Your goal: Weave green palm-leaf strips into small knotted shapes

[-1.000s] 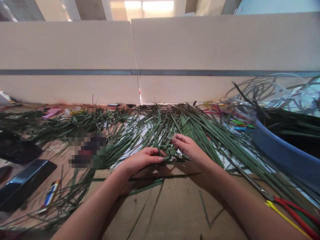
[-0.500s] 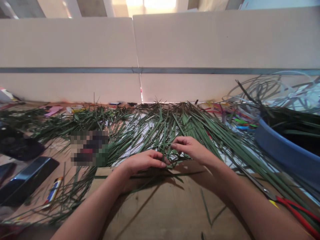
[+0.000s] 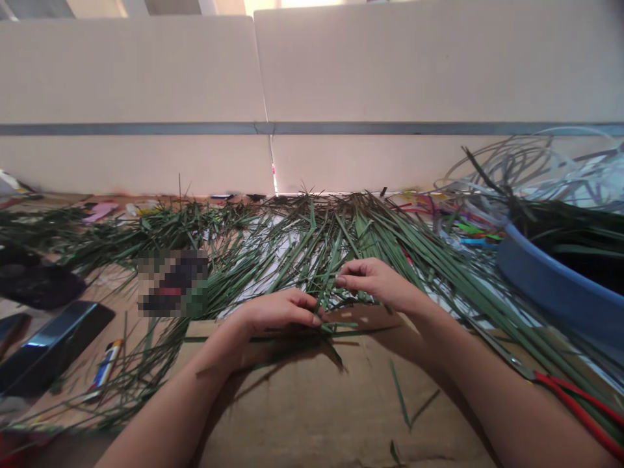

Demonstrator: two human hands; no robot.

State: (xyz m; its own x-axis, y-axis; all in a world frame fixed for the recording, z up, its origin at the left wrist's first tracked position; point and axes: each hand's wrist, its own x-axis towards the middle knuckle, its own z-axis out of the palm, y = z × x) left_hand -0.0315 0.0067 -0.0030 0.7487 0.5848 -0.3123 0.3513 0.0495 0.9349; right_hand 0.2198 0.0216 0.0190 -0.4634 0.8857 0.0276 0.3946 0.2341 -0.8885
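Observation:
Long green leaf strips [image 3: 390,250] lie fanned across the table in a thick heap. My left hand [image 3: 273,311] is closed, its fingertips pinching a small folded bundle of green strips [image 3: 336,323] at the near edge of the heap. My right hand [image 3: 375,281] is closed too, thumb and forefinger pinching a thin green strip just above that bundle. Both hands work over a brown cardboard sheet [image 3: 316,403], a few centimetres apart.
A blue tub [image 3: 550,286] holding leaves stands at the right. Red-handled scissors [image 3: 570,400] lie near my right forearm. A dark phone-like slab [image 3: 49,351] and a small tube [image 3: 104,367] lie at the left. Cream partition panels [image 3: 263,97] wall the back.
My right hand has drawn its strip a little up and toward the left hand. The bundle under my left fingertips has shifted slightly. The view has tipped down a bit.

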